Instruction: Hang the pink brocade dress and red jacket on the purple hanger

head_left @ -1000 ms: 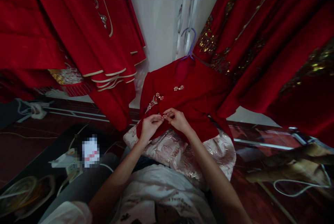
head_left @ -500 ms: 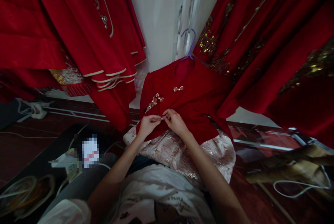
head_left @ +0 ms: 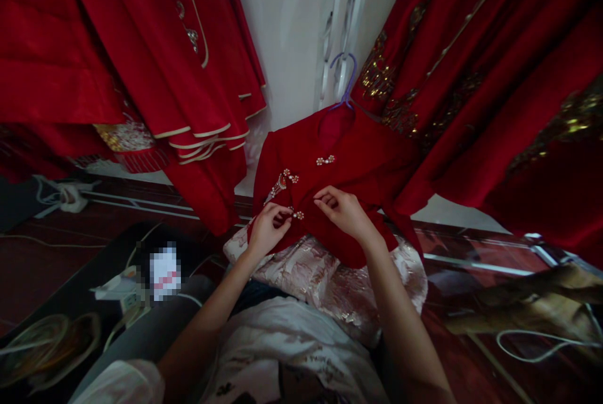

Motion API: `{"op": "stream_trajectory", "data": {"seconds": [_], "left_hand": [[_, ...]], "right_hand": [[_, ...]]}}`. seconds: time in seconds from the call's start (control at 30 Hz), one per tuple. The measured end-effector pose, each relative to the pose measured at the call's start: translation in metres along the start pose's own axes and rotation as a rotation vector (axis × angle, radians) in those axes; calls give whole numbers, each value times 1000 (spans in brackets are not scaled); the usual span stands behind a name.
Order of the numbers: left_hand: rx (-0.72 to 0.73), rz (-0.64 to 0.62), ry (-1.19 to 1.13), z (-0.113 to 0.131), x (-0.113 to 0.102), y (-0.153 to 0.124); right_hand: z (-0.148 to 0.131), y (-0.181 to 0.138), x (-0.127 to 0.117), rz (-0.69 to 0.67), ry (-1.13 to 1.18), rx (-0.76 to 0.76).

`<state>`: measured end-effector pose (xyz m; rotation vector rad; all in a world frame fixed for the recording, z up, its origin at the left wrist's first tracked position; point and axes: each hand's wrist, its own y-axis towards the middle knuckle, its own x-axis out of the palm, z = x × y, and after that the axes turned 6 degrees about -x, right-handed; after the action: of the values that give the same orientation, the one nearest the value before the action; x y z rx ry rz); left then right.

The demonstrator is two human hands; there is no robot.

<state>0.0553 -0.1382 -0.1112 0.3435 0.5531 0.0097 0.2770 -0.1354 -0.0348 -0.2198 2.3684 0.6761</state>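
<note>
A red jacket (head_left: 362, 159) on a purple hanger (head_left: 347, 80) lies spread before me, its lower part over my lap. Beaded flower clasps decorate its front: one clasp (head_left: 325, 160) near the neck, another clasp (head_left: 288, 176) with a dangling ornament, and a lower clasp (head_left: 298, 214). My left hand (head_left: 267, 228) is curled on the jacket at the left end of the lower clasp, holding the cloth there. My right hand (head_left: 346, 210) is raised right of that clasp, thumb and fingertips pinched together. Whatever is between them is too small to make out.
Red garments (head_left: 117, 33) with pale trim hang on the left, and sequined red garments (head_left: 471, 77) on the right. Shiny pale pink brocade (head_left: 325, 278) covers my lap. At left are a dark surface with a power strip (head_left: 129, 300) and cords. A white cord (head_left: 532, 344) loops at right.
My right hand has moved away from the lower clasp, up and to the right, still pinched. The lower clasp now shows more fully. My left hand stays beside it, its thumb slightly lower.
</note>
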Motion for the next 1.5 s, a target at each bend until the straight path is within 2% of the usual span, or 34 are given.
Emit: {"op": "stream_trajectory", "data": {"seconds": [0.17, 0.23, 0.53, 0.7, 0.8, 1.1, 1.23, 1.33, 1.43, 1.5], "left_hand": [[155, 10, 294, 11, 1, 1], [180, -1, 333, 12, 0, 4], [132, -44, 102, 7, 6, 10], [20, -35, -15, 6, 12, 12], [-43, -38, -16, 7, 13, 13], [-89, -104, -7, 11, 13, 15], [-39, -142, 31, 15, 7, 21], [65, -8, 70, 21, -7, 37], [255, 162, 250, 27, -23, 63], [383, 140, 415, 30, -35, 82]], "right_hand": [[6, -2, 18, -131, 36, 15], [9, -3, 26, -180, 39, 28], [17, -2, 41, -165, 18, 63], [16, -2, 43, -150, -13, 73], [16, -1, 43, -147, -24, 82], [18, -2, 44, -152, -33, 77], [19, -2, 44, -147, -25, 80], [21, -2, 43, -159, -11, 92], [21, -2, 43, -174, 15, 93], [21, -2, 42, -178, 36, 89]]}}
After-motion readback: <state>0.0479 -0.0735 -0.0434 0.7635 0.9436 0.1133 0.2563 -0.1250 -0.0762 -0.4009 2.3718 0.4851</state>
